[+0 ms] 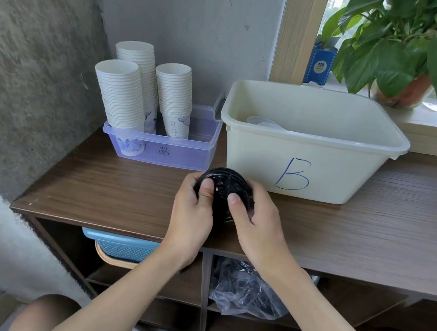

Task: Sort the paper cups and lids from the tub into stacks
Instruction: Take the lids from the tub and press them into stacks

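Hands: we clasp the black lids (222, 188) from both sides — left hand (191, 214) and right hand (254, 225), thumbs on top — likely to square the stack.
Tub (265, 159): just behind, clear lids (265, 122) inside.
Cups (137, 89): far left, stacked in the purple tray (184, 152).

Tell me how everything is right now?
Black lids, stacked, held between both hands.
Left hand, gripping the black lids.
Right hand, gripping the black lids.
Tub, open, almost empty.
Clear lids, lying inside the tub.
Paper cups, three upright stacks in the purple tray.
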{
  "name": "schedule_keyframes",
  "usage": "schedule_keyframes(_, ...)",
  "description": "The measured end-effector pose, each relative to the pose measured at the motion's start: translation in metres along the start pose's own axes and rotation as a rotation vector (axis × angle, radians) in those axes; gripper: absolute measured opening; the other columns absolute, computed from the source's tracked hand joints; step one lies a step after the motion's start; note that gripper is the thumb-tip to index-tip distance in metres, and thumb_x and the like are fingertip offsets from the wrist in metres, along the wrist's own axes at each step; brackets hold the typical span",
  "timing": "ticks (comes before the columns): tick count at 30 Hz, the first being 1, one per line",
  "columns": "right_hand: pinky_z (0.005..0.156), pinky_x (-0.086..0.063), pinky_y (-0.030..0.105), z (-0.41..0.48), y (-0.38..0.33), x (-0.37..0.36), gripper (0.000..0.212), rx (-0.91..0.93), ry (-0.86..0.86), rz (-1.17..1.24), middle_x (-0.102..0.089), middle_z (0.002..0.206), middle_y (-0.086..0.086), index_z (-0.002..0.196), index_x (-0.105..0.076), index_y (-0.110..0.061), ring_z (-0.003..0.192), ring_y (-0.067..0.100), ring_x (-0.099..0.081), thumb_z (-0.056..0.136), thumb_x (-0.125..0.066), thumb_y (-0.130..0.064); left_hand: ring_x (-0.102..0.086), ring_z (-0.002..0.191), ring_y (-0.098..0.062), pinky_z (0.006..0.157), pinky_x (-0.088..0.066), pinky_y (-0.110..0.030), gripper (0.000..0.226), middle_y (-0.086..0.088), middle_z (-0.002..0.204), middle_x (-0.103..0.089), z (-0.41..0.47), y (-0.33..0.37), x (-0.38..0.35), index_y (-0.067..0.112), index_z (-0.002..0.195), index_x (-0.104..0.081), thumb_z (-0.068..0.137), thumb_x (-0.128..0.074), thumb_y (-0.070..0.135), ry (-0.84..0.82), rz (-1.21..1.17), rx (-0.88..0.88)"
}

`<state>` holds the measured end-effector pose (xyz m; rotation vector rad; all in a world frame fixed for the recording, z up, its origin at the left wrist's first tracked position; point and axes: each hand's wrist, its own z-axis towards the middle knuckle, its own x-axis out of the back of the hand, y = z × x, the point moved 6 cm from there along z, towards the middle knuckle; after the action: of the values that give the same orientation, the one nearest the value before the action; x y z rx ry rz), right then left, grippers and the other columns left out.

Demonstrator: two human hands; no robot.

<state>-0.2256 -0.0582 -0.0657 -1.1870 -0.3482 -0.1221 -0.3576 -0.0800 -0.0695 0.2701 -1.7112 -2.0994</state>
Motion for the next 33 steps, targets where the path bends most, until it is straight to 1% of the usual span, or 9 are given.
schedule_keyframes(3,0.079,-0.04,0.005,0.001,0.003,0.004,0.022,-0.04,0.047,-0.026,-0.065,0.109,-0.002,0.117,-0.06,-0.017,0.098,0.007,-0.058,0.096,-0.056,-0.019,-0.064,0.106,-0.012,0.098,-0.049,-0.03,0.019,0.002,0.109,-0.071,-0.001,0.001,0.0,0.015,0.114,-0.063,0.101,-0.052,0.024,-0.077,-0.086,0.025)
schedule_keyframes(6,0.077,-0.039,0.005,0.001,0.002,0.008,0.018,-0.026,0.059,-0.022,-0.064,0.103,-0.001,0.109,-0.062,-0.017,0.094,0.004,-0.058,0.093,-0.059,-0.012,-0.063,0.108,-0.003,0.095,-0.046,-0.017,0.022,0.007,0.111,-0.071,-0.004,0.008,0.0,0.018,0.118,-0.064,0.097,-0.06,0.022,-0.135,-0.051,-0.048)
schedule_keyframes(12,0.066,-0.037,0.01,-0.001,0.001,0.009,0.004,-0.015,0.069,-0.08,-0.06,0.088,0.001,0.095,-0.058,-0.012,0.08,0.013,-0.054,0.091,-0.06,-0.011,-0.058,0.081,0.005,0.076,-0.042,-0.007,0.017,0.004,0.089,-0.066,-0.005,0.015,-0.005,0.011,0.098,-0.06,0.095,-0.053,-0.004,-0.088,0.083,-0.137)
schedule_keyframes(18,0.062,-0.037,0.017,0.001,-0.017,0.016,0.007,0.011,0.058,-0.106,-0.058,0.079,0.001,0.088,-0.054,-0.013,0.071,0.011,-0.05,0.092,-0.06,-0.013,-0.054,0.073,0.002,0.071,-0.042,-0.01,0.022,0.002,0.08,-0.063,-0.007,0.037,-0.003,0.017,0.088,-0.056,0.094,-0.053,-0.004,-0.078,0.055,-0.183)
schedule_keyframes(22,0.068,-0.042,0.012,0.014,-0.061,0.04,0.009,0.074,0.053,-0.069,-0.065,0.09,-0.006,0.101,-0.058,-0.018,0.082,0.003,-0.059,0.094,-0.059,-0.023,-0.061,0.081,0.005,0.075,-0.044,-0.009,0.007,0.01,0.087,-0.067,0.012,0.091,0.0,0.018,0.097,-0.06,0.094,-0.055,0.021,-0.281,-0.003,-0.306)
schedule_keyframes(24,0.069,-0.045,0.013,0.024,-0.085,0.056,0.008,0.102,0.011,-0.014,-0.066,0.087,-0.016,0.103,-0.059,-0.023,0.079,-0.001,-0.061,0.095,-0.057,-0.023,-0.064,0.091,0.004,0.081,-0.044,-0.008,0.012,0.01,0.097,-0.07,0.021,0.119,-0.002,0.016,0.109,-0.063,0.097,-0.058,0.016,-0.425,0.011,-0.335)
schedule_keyframes(26,0.059,-0.043,0.012,0.038,-0.103,0.071,0.006,0.12,-0.017,-0.001,-0.063,0.073,-0.025,0.097,-0.058,-0.029,0.064,-0.005,-0.058,0.095,-0.057,-0.023,-0.065,0.097,-0.001,0.083,-0.047,-0.011,0.023,0.006,0.103,-0.072,0.031,0.141,-0.005,0.012,0.117,-0.062,0.094,-0.063,0.009,-0.515,0.005,-0.337)
schedule_keyframes(30,0.054,-0.045,0.018,0.07,-0.121,0.099,0.011,0.12,-0.048,0.005,-0.064,0.068,-0.016,0.103,-0.061,-0.023,0.058,-0.001,-0.057,0.096,-0.053,-0.027,-0.069,0.097,-0.011,0.085,-0.054,-0.022,0.03,0.002,0.102,-0.074,0.064,0.164,-0.018,0.017,0.115,-0.065,0.086,-0.07,0.021,-0.495,-0.026,-0.331)
schedule_keyframes(33,0.068,-0.05,0.034,0.099,-0.115,0.124,0.031,0.08,-0.063,-0.107,-0.068,0.087,0.005,0.109,-0.063,-0.013,0.07,0.012,-0.061,0.101,-0.04,-0.034,-0.069,0.093,-0.008,0.082,-0.053,-0.021,0.026,0.001,0.101,-0.073,0.091,0.165,-0.032,0.018,0.115,-0.064,0.09,-0.071,0.015,-0.431,0.024,-0.309)
